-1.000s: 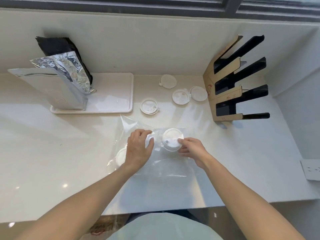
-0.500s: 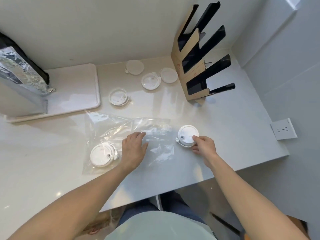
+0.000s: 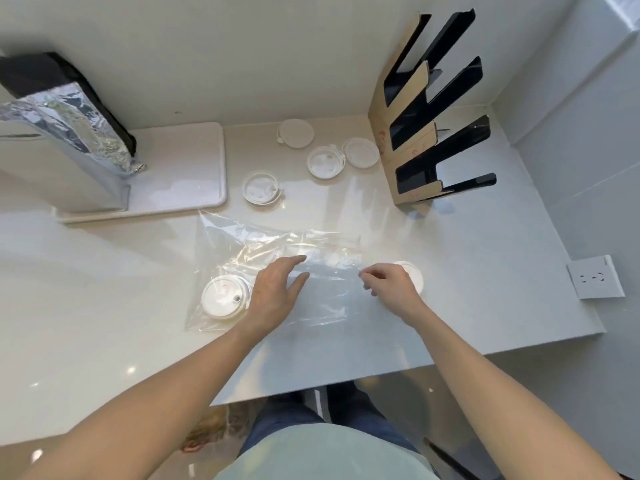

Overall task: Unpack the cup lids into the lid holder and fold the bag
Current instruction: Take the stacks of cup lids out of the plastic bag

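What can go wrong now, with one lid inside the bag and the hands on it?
1. One lid lies inside the clear bag; folding now could trap or crush it.
2. The lid under the right hand sits near the counter's front edge and might get knocked off.
3. The left hand presses the slippery bag, which may slide.

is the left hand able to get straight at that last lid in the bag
Probably not directly. The lid lies inside the clear bag, near its left end, so film covers it. The left hand rests on top of the bag just beside it, and would likely need to go in through the opening.
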